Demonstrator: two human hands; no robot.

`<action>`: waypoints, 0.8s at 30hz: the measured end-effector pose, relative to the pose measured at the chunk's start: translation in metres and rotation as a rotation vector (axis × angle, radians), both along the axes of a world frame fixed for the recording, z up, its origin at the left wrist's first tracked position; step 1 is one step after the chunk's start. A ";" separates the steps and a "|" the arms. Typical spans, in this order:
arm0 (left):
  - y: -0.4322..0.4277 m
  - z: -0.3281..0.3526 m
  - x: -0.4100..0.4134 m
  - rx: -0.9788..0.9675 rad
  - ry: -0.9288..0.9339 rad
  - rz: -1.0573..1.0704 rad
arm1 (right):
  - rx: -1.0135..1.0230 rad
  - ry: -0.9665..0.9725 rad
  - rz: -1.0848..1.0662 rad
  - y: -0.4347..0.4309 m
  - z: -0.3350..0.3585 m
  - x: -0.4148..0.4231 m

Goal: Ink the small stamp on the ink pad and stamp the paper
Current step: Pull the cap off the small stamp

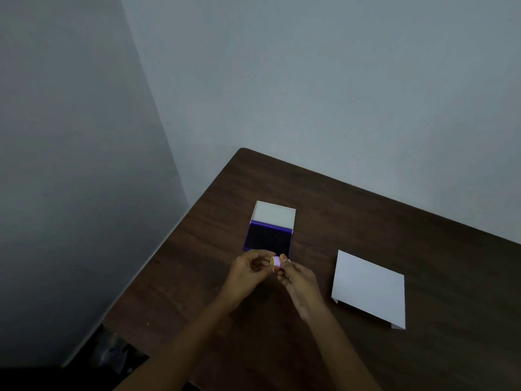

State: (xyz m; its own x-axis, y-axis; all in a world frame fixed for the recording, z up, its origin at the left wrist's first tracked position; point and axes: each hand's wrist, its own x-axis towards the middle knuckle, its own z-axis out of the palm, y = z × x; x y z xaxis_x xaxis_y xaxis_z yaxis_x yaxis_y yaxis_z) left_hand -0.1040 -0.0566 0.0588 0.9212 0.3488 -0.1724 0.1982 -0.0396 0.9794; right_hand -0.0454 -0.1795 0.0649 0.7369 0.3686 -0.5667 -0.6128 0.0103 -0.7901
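Small stamp [275, 262]: pale pink cylinder, yellowish end turned left; held above the table's near-centre, just on the near side of the ink pad, not yet touching it.
Right hand [298, 283]: fingertips pinched narrowly round the stamp's right end, apparently the carrying grip.
Left hand [249, 268]: fingers closed lightly at the stamp's left end; judged to be steadying or uncovering the face; whether it truly grips, I cannot tell.
Ink pad [268, 239]: purple case, lid open and propped on the far side, dark pad exposed, ready for inking.
Paper [369, 287]: white sheet, right of the hands, well apart from the pad, near edge folded; lies clear for stamping.
Table [394, 221]: dark wood, bears all items.
Stage: inking not begun, by judgement.
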 end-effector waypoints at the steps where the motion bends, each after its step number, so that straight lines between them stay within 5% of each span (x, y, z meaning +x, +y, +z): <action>1: 0.000 0.000 0.000 -0.001 0.007 -0.004 | 0.011 -0.001 0.011 -0.001 0.000 0.000; 10: 0.000 -0.001 0.003 -0.151 0.045 0.195 | 0.129 0.015 -0.001 -0.006 0.002 0.007; 15: 0.007 -0.012 0.003 0.239 0.211 0.029 | 0.620 0.443 -0.315 -0.015 0.008 0.016; 24: 0.002 -0.035 0.018 0.644 0.292 -0.216 | 0.745 0.548 -0.381 -0.008 0.016 0.025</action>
State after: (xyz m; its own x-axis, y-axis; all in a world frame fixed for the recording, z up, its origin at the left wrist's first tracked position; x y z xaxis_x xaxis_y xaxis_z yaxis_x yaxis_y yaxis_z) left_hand -0.0865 -0.0542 0.0242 0.9286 0.2800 -0.2434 0.3702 -0.6563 0.6574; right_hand -0.0207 -0.1872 0.0806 0.5861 0.5615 -0.5842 -0.7432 0.6597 -0.1116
